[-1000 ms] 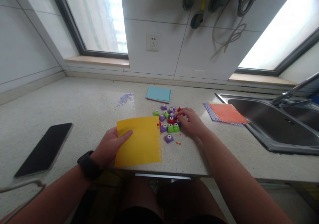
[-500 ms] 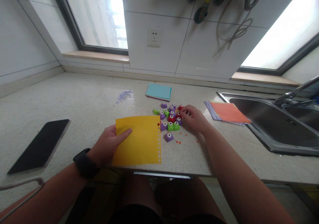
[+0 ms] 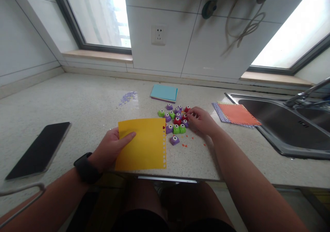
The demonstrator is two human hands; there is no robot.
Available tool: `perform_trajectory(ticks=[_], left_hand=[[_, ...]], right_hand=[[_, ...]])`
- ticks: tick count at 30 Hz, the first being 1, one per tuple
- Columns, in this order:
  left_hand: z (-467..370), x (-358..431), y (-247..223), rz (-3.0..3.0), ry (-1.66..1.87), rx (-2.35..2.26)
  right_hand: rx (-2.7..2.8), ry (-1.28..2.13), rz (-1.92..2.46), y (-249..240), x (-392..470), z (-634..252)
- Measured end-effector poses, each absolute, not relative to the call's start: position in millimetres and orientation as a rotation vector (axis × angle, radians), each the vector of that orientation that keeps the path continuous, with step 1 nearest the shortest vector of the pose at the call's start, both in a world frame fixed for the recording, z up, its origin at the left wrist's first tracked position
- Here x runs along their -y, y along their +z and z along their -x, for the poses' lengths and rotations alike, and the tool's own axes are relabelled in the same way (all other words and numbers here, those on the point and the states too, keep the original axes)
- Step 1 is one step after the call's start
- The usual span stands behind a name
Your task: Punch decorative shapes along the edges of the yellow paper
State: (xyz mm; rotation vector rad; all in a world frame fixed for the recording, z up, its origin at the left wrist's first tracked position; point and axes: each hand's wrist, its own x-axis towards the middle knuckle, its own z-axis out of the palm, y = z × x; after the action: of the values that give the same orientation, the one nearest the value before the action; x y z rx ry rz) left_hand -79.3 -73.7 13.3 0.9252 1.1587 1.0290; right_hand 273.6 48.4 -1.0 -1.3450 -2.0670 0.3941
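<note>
On the speckled stone countertop (image 3: 77, 101), near its front edge:
- Yellow paper sheet (image 3: 144, 146): flat, matte, right edge punched with a row of holes; left hand (image 3: 110, 149) pinches its left edge, thumb on top.
- Cluster of small plastic craft punches (image 3: 175, 120): purple, green, red, just beyond the sheet; right hand (image 3: 202, 122), fingers curled, reaches among them; whether it grips one, cannot tell.
- Step judged: selecting a punch; next calls for sliding the sheet's edge into its slot.

**Count on the worktop**

One yellow sheet (image 3: 143, 144), one phone (image 3: 38, 150), one blue paper pad (image 3: 164, 92) and one orange-topped paper stack (image 3: 237, 114). The small punches (image 3: 175, 120) number about thirteen: purple, green and red, partly hidden.
</note>
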Motion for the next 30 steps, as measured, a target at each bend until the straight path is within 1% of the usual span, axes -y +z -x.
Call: perform_trajectory(ticks=[17, 22, 25, 30], left_hand=[[80.4, 73.5, 11.8, -0.928, 1.008, -1.141], [79.2, 73.1, 14.1, -0.915, 0.991, -1.164], [79.0, 72.7, 14.3, -0.912, 0.977, -1.175], [80.1, 73.3, 14.3, -0.896, 0.959, -1.182]], right_hand=[[2.049, 0.39, 1.313, -1.3, -48.3, -274.5], [1.888, 0.388, 1.303, 4.2, -41.3, -274.4], [1.969, 0.389, 1.292, 12.7, -33.2, -276.8], [2.235, 0.618, 1.244, 27.7, -18.9, -275.8]])
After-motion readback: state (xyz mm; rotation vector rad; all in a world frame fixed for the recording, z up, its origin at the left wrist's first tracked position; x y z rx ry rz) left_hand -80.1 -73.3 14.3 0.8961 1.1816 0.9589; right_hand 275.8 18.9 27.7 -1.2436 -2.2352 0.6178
